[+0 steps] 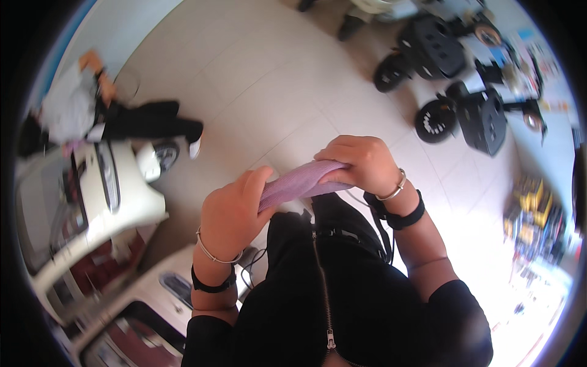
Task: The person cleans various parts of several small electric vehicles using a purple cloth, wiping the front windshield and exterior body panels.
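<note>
A purple cloth [299,183] is stretched between my two hands, bunched into a band in front of my body. My left hand [232,214] grips its left end, with the thumb and fingers closed round it. At the other end my right hand [361,162] has its fingers closed on the cloth, the thumb tucked beneath. Both hands are held up above the tiled floor [244,92], and the cloth touches nothing but them. A bracelet and a black strap circle each of my forearms.
On the left stands a cream-coloured small vehicle [128,196], a second pale one [159,300] nearer me. Beside the first is a person [110,119] in a white top and black trousers. Far right are black-cased scooters [483,119]; further down, a heap of yellow and dark items [535,208].
</note>
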Tool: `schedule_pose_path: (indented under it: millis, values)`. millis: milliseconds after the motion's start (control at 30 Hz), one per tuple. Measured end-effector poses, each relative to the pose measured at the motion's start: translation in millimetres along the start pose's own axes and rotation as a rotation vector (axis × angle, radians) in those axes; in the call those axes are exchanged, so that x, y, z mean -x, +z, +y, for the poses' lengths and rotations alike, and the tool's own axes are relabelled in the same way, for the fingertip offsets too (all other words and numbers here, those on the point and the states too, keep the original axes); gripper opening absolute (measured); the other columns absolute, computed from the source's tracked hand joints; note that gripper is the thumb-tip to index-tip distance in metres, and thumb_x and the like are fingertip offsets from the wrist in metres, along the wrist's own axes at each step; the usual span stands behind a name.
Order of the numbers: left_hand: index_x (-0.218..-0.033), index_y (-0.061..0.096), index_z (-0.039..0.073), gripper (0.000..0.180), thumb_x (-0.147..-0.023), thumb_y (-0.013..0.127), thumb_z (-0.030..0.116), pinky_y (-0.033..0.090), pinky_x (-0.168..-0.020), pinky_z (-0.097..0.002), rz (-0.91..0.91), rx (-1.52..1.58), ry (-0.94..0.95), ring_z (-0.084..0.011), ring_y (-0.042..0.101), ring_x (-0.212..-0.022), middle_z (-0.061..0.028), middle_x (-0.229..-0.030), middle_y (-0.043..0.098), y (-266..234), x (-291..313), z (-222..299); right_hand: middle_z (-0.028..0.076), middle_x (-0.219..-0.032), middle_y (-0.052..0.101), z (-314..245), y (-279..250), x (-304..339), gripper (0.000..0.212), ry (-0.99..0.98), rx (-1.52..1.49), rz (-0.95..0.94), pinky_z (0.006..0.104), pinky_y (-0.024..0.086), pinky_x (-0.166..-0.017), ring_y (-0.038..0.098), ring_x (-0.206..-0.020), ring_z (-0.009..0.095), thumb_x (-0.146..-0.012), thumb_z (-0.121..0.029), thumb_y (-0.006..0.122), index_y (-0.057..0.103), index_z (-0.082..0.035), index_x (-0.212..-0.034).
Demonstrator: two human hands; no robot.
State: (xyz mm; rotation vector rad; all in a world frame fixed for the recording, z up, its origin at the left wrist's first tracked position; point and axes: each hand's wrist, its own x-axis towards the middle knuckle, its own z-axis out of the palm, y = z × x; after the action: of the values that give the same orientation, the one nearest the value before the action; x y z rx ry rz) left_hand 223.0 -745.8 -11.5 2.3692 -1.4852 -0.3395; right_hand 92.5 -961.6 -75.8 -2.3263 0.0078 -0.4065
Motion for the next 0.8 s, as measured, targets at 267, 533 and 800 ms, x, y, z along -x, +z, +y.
schedule_pose_path:
  millis: [267,533,800]
  values:
    - [-0.091,0.056,0.009,0.030,-0.070,0.075,0.018,0.046,-0.051,-0.0345,-0.016,0.039,0.565,-0.0249,0.059,-0.060,-0.0050,-0.074,0.060,38,-197,40,0.004,-0.112,0.059,91,-85,58,0.038,0.396,-0.023,0.173,0.0338,0.054,-0.069,0.065,-0.082,0.025,-0.068,-0.031,0.079,0.063,-0.014,-0.098]
    - [-0.097,0.057,0.014,0.027,-0.075,0.070,0.018,0.048,-0.054,-0.0360,-0.354,0.015,0.664,-0.0283,0.063,-0.063,-0.0085,-0.071,0.063,110,-379,-10,0.003,-0.113,0.058,216,-84,6,0.025,0.728,0.057,0.242,0.0347,0.053,-0.074,0.065,-0.085,0.026,-0.073,-0.019,0.071,0.067,-0.016,-0.098]
    - [-0.094,0.057,0.011,0.018,-0.077,0.061,0.010,0.050,-0.061,-0.0379,-0.495,-0.072,0.878,-0.0267,0.064,-0.074,-0.0071,-0.080,0.066,136,-547,-6,0.001,-0.126,0.054,298,-111,-51,0.017,0.890,0.403,0.385,0.0393,0.047,-0.092,0.057,-0.108,0.028,-0.077,-0.018,0.066,0.066,-0.015,-0.094]
